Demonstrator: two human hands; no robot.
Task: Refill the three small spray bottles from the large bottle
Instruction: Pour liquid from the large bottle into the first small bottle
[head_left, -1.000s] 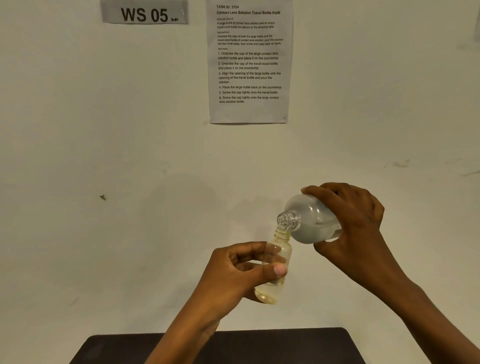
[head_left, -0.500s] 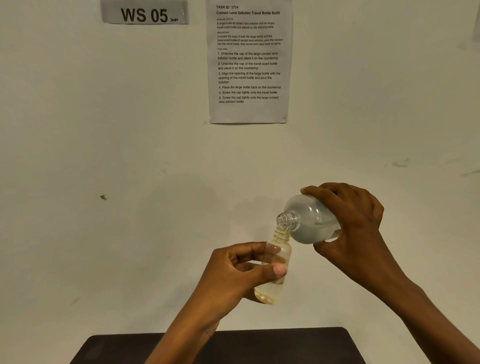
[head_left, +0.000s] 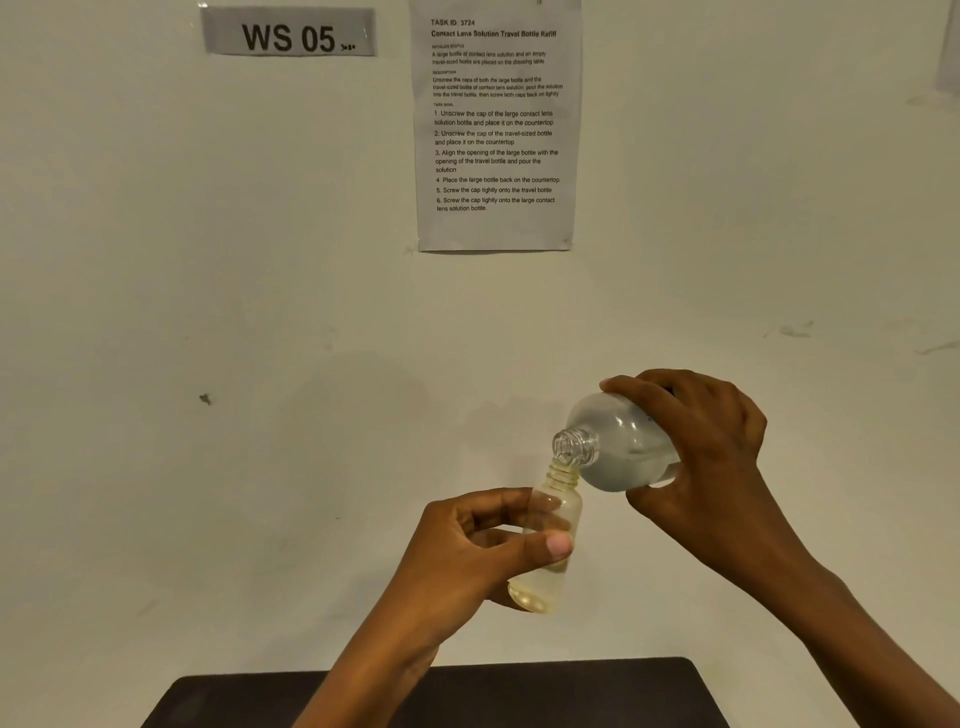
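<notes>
Left hand (head_left: 467, 551): is gripping the small bottle (head_left: 537, 592) round its middle, thumb in front and fingers curled behind, holding it in the air with its neck leaning slightly right.
Right hand (head_left: 711, 467): is clasping the large bottle (head_left: 618, 447) from above, fingers curled over its body, tipping it almost flat with the mouth pointing left.
Necks: the large mouth is sitting just over the small neck; I cannot tell whether they are touching.
Level: pale liquid is showing only near the small bottle's base, so filling is probably far from done.
Doing it well: raising the tilt slowly and bracing rim on rim is likely giving a thin, aimed stream.
Risk: the narrow neck is inviting spills.
Below: the dark tabletop (head_left: 519, 696) is lying under both hands.
</notes>
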